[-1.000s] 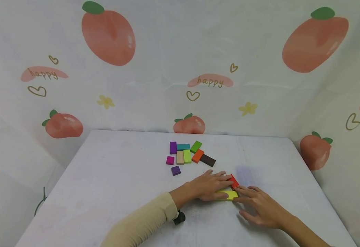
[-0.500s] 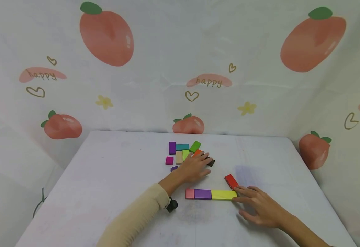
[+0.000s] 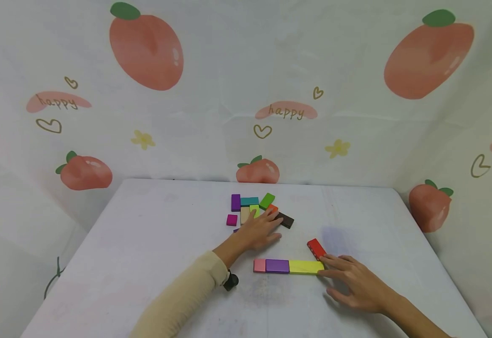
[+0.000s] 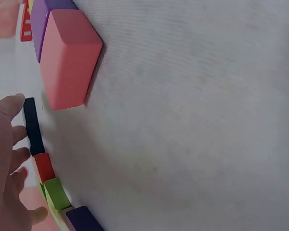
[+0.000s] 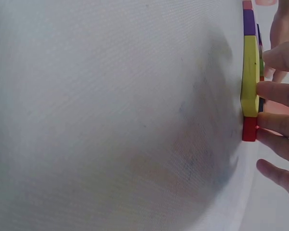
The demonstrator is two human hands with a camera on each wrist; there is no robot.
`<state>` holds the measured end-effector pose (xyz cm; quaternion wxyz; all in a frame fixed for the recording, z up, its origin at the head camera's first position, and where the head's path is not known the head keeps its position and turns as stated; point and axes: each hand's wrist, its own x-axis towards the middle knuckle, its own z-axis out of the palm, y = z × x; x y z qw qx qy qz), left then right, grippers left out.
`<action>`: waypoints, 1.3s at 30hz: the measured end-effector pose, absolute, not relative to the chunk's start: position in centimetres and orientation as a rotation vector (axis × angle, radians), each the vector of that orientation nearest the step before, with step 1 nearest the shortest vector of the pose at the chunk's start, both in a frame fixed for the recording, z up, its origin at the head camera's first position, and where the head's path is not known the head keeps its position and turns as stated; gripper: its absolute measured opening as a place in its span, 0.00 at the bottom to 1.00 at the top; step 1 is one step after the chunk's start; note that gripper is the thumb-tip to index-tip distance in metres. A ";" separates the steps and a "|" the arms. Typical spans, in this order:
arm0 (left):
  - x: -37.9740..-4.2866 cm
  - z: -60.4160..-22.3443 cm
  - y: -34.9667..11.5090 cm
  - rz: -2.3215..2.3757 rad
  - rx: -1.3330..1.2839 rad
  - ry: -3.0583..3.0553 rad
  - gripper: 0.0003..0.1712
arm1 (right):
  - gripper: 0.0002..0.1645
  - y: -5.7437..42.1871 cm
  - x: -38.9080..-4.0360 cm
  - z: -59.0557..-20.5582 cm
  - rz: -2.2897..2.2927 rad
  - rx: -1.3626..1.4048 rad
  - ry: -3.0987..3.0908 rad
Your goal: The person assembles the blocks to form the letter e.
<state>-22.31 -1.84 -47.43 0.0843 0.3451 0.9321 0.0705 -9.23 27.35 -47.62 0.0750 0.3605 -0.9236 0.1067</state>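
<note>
In the head view my left hand (image 3: 259, 233) reaches over a cluster of coloured blocks, fingers spread. Its fingertips lie over the orange block (image 3: 273, 207) and close to the dark brown block (image 3: 288, 220), partly covering the lime block (image 3: 254, 209) and beige block (image 3: 244, 214). My right hand (image 3: 353, 284) stays at the right, fingers extended, fingertips at the end of the yellow block (image 3: 305, 267) and the red block (image 3: 315, 248). The yellow block forms a straight row with a purple block (image 3: 277, 266) and a pink block (image 3: 259, 265); the red one slants behind it.
Around the cluster lie a green block (image 3: 267, 201), a teal block (image 3: 249, 201), an upright-lying purple block (image 3: 235, 203) and a magenta block (image 3: 231, 219). A small dark purple block (image 4: 84, 219) is mostly hidden by the left hand in the head view. A printed cloth hangs behind the white table (image 3: 157, 244).
My left hand has left the yellow and red blocks and moved back and left to the cluster, then shifted slightly left over it. The right hand has stayed in place.
</note>
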 end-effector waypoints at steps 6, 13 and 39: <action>-22.0 -47.6 -1.7 0.166 1.070 2.787 0.31 | 0.20 27.4 -9.2 -47.7 0.323 1.080 -2.765; -21.5 -47.3 -1.3 0.140 1.104 2.763 0.31 | 0.20 27.4 -9.1 -47.7 0.321 1.083 -2.752; -20.2 -47.3 0.5 0.092 1.191 2.686 0.33 | 0.21 27.5 -9.2 -47.7 0.321 1.093 -2.743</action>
